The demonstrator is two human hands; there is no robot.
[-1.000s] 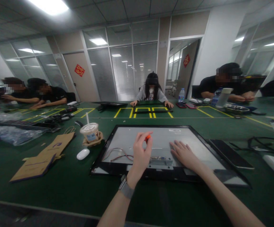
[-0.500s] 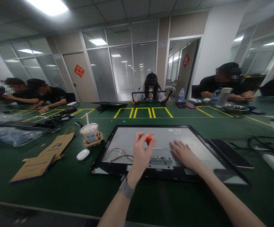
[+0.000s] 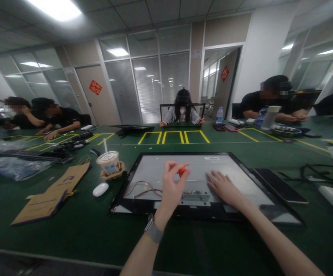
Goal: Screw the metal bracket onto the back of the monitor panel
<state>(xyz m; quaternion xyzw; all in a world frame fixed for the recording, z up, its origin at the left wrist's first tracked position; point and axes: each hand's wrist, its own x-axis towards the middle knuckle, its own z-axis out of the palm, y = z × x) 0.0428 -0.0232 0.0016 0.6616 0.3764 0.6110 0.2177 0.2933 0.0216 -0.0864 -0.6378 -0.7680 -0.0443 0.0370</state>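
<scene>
My left hand (image 3: 173,182) is raised over the middle of a display panel (image 3: 147,166), which lies on its face with a grey back and black border. Thumb and fingers close around a small orange-handled tool (image 3: 182,171); its lower end is hidden. Below that hand, a metal bracket with a small circuit board (image 3: 196,195) sits at the panel's near edge, partly covered. Thin wires (image 3: 143,190) curl to its left. My right hand (image 3: 222,186) lies flat on the right part of the panel, fingers spread, holding nothing.
Left of the panel stand a drink cup (image 3: 109,163) with a straw, a white mouse (image 3: 100,189) and a paper bag (image 3: 51,193). A black phone-like slab (image 3: 280,185) lies at the right. Across the green table (image 3: 180,245), a person (image 3: 183,111) holds a black frame (image 3: 203,112).
The orange-handled tool has turned slightly in my left hand, showing more orange. My right hand stays put. The person opposite has brought the black frame level, both hands at its sides.
</scene>
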